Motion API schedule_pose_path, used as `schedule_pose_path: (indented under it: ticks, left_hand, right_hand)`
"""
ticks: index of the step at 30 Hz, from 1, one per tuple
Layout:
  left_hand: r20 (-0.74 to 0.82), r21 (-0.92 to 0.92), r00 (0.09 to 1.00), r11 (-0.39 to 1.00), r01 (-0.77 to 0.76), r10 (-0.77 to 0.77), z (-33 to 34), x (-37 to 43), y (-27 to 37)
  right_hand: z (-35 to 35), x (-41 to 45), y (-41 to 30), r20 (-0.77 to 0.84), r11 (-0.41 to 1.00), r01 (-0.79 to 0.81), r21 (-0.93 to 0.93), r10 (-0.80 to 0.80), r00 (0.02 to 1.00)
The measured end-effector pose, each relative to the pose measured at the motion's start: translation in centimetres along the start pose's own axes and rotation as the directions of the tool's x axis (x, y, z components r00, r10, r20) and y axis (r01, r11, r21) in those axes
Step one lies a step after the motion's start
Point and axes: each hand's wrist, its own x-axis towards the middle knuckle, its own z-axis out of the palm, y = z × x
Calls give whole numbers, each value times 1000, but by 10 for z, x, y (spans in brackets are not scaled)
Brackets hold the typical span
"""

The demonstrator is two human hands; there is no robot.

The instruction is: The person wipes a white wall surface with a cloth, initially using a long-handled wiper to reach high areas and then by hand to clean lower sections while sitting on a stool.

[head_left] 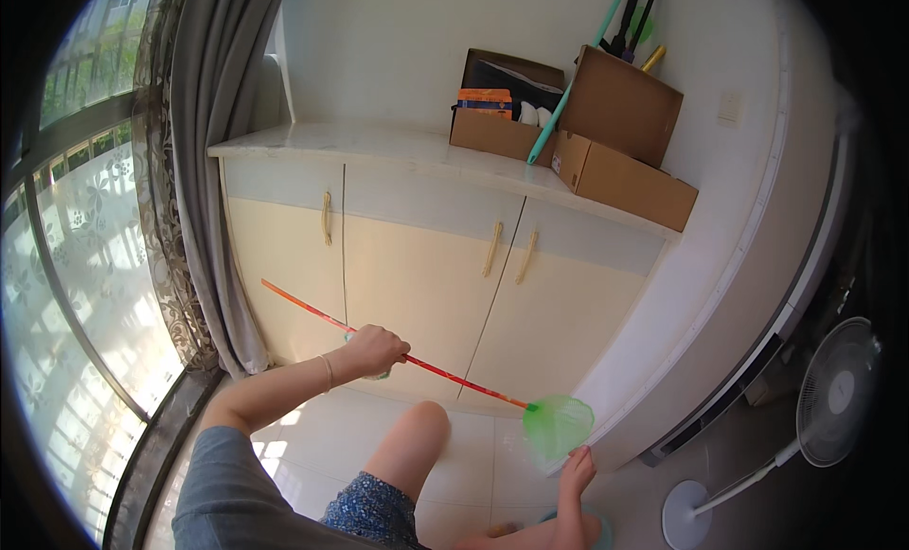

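My left hand (376,350) is closed around the red and orange handle (461,381) of a small hand net. One end of the handle points towards the left cabinet door. A pale green and white item, mostly hidden, shows under this hand at its edges. At the handle's other end is the green mesh net (558,428), low by the right end of the cabinet. My right hand (579,470), lower right, pinches the net's lower rim. My bent knee is between the two hands.
Ahead stands a cream cabinet (419,266) with open cardboard boxes (635,188) and a teal pole (568,106) on top. Grey curtains (206,124) and a window are at left. A white standing fan (838,394) is at right. Pale tiles (461,465) cover the floor.
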Motion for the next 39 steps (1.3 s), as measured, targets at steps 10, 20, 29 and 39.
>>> schedule_pose_path:
  ticks: [10, 20, 29, 39]
  left_hand:
    - [-657, -88, 633, 875, 475, -410, -229, -7, -121]
    - [-677, 273, 645, 691, 669, -356, -275, 73, -210]
    - [-649, 329, 645, 616, 716, -403, -255, 136, -275]
    - [-735, 94, 580, 795, 600, -351, -278, 152, -265]
  right_hand:
    - [-17, -53, 68, 237, 968, -245, 60, 225, 945]
    - [-17, -34, 27, 274, 929, -361, 80, 328, 904]
    - [-14, -38, 11, 290, 915, -403, 31, 378, 879]
    - [-39, -58, 24, 280, 862, -488, 138, 439, 854]
